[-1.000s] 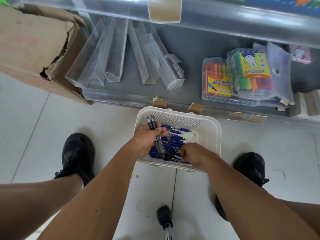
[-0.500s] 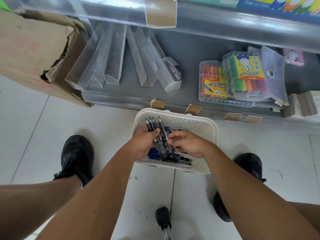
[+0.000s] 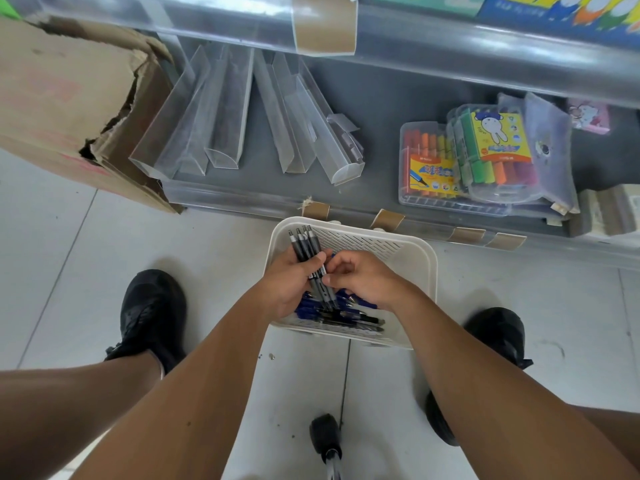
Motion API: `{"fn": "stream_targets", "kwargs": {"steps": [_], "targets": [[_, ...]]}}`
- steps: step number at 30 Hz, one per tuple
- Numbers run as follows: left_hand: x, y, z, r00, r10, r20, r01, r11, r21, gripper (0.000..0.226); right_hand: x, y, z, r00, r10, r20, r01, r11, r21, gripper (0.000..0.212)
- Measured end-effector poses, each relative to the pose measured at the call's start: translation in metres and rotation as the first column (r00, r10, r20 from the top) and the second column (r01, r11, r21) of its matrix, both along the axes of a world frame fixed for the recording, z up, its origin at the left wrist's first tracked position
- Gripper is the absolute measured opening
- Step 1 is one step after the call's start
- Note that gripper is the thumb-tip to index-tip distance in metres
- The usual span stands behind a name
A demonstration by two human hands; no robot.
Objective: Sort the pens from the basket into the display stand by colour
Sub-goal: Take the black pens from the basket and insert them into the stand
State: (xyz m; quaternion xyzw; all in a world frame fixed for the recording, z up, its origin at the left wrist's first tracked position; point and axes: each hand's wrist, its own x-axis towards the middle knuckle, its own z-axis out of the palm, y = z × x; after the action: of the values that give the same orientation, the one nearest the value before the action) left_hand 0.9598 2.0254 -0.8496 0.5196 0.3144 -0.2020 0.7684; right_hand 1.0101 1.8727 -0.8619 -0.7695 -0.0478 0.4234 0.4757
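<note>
A white slotted basket [image 3: 420, 265] stands on the floor between my feet, with several blue pens [image 3: 349, 301] and a few black pens [image 3: 360, 320] lying in it. My left hand [image 3: 289, 282] grips a bundle of black pens [image 3: 306, 245] whose clicker ends point away from me, over the basket's left side. My right hand [image 3: 363, 278] pinches the lower part of that bundle with thumb and fingers. Clear plastic display troughs [image 3: 225, 116] lie empty on the grey shelf beyond the basket.
A torn cardboard box [image 3: 69, 105] stands at the left beside the shelf. Marker sets in clear cases [image 3: 485, 157] are stacked at the shelf's right. My black shoes [image 3: 152, 313] flank the basket on the white tiled floor, and a black caster [image 3: 325, 438] is near the bottom.
My right hand has risen from the pens in the basket and brought one more black pen up to the bundle in my left hand, which now holds more pens.
</note>
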Motion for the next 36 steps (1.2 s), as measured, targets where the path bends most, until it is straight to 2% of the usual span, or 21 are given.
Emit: {"fn": "stream_targets", "kwargs": {"steps": [4, 9, 12, 16, 19, 22, 27, 32, 36], "targets": [[0.001, 0.001, -0.003, 1.000, -0.021, 0.013, 0.020, 0.998, 0.053, 0.026, 0.002, 0.005, 0.004, 0.995, 0.068, 0.067, -0.067, 0.998, -0.012, 0.011], [0.003, 0.000, -0.003, 1.000, -0.009, -0.001, 0.009, 0.998, 0.066, 0.018, 0.002, 0.009, 0.012, 0.996, 0.088, 0.018, -0.087, 0.996, -0.034, 0.002], [0.005, -0.001, -0.004, 1.000, 0.015, 0.000, -0.015, 0.993, 0.114, 0.009, 0.004, 0.002, 0.009, 0.998, 0.060, 0.017, -0.056, 0.985, -0.163, 0.013], [0.006, 0.001, -0.004, 0.999, 0.032, -0.024, -0.028, 0.990, 0.140, 0.009, -0.009, -0.019, -0.015, 0.946, 0.312, 0.093, -0.242, 0.865, -0.439, 0.012], [0.004, 0.003, -0.004, 0.999, 0.031, -0.037, -0.026, 0.991, 0.131, 0.008, -0.024, -0.030, -0.029, 0.905, 0.421, 0.053, -0.329, 0.775, -0.539, 0.008], [0.003, 0.003, -0.005, 0.999, 0.020, -0.038, -0.015, 0.992, 0.129, 0.009, -0.030, -0.035, -0.034, 0.865, 0.500, 0.041, -0.374, 0.698, -0.611, 0.014], [0.004, 0.002, -0.005, 0.999, 0.011, -0.040, -0.006, 0.992, 0.123, 0.010, -0.030, -0.032, -0.036, 0.821, 0.571, 0.005, -0.427, 0.619, -0.660, 0.024], [0.004, 0.001, -0.004, 0.999, 0.023, -0.048, -0.017, 0.993, 0.115, 0.009, -0.029, -0.030, -0.037, 0.811, 0.584, -0.012, -0.443, 0.601, -0.666, 0.019], [0.003, 0.002, -0.003, 0.998, 0.026, -0.049, -0.020, 0.994, 0.105, 0.009, -0.030, -0.031, -0.035, 0.822, 0.569, -0.017, -0.446, 0.626, -0.640, 0.015]]}}
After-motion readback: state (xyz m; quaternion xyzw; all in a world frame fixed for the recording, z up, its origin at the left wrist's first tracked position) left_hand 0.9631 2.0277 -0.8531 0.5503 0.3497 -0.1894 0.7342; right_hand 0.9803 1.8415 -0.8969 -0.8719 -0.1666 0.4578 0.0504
